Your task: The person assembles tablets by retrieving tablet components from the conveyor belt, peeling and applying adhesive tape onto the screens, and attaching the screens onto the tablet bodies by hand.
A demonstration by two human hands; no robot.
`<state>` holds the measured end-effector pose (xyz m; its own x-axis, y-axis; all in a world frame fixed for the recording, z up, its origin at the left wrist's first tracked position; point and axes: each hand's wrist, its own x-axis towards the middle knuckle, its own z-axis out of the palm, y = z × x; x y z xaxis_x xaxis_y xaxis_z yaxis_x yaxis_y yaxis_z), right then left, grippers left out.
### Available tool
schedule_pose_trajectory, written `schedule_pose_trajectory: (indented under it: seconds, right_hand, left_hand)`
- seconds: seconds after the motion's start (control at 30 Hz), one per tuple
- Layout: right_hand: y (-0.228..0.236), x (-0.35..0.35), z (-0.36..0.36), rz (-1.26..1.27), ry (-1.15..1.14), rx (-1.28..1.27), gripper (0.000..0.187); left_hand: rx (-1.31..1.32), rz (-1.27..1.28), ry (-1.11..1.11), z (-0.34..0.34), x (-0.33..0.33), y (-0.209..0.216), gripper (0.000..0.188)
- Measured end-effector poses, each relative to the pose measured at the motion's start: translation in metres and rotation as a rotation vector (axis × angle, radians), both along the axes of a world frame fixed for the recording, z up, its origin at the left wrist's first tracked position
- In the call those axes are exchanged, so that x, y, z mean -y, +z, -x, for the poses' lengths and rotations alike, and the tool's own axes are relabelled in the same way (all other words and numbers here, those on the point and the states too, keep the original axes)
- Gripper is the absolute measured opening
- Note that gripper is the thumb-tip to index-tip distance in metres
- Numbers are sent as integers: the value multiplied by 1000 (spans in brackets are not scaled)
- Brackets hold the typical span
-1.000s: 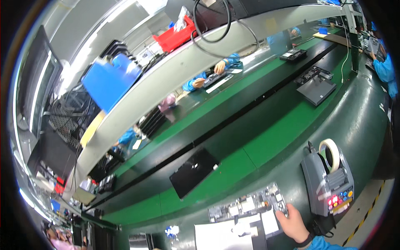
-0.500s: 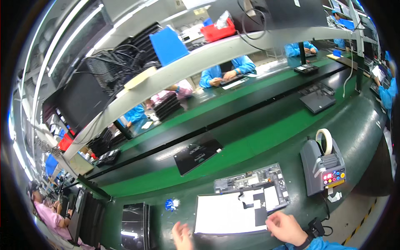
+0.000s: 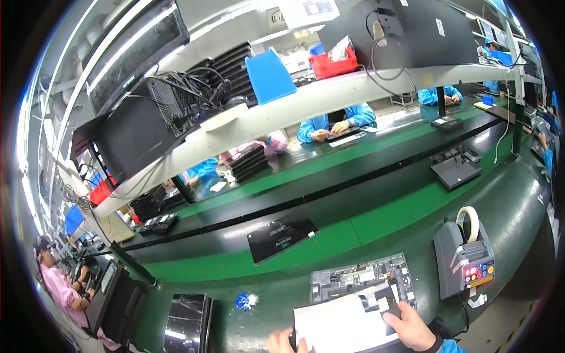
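A thin white-backed screen panel (image 3: 335, 326) with black patches at its right end is between my hands, its far edge overlapping an opened laptop base (image 3: 338, 281) with bare circuit boards. My left hand (image 3: 283, 341) is closed on the panel's left edge, partly cut off by the lower rim. At the panel's right end, my right hand (image 3: 415, 330) grips it with the thumb on top and the fingers partly hidden.
A grey tape dispenser (image 3: 465, 259) stands to the right. Left are a crumpled blue film (image 3: 244, 302) and stacked glossy black panels (image 3: 187, 323). Another black panel (image 3: 282, 236) lies beyond. A shelf (image 3: 265, 117) crosses above the bench; co-workers sit past it and at far left.
My left hand has come over to the panel's left edge and closed on it. The panel has shifted nearer and slightly right, showing more of the laptop base. The whole view has tilted.
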<state>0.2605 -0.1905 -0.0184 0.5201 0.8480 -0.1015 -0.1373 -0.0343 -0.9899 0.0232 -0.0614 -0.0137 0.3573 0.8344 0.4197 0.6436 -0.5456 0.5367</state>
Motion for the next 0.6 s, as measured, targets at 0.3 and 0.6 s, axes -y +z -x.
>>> schedule_pose_trajectory:
  seconds: [0.3, 0.6]
  right_hand:
    - [-7, -12, -2, -126, -30, -249, 27]
    - [-8, -10, -1, -118, -36, -248, 22]
  left_hand:
    - [-107, 238, -602, -79, -123, 28, 21]
    - [-222, 985, -618, -86, -140, 39, 20]
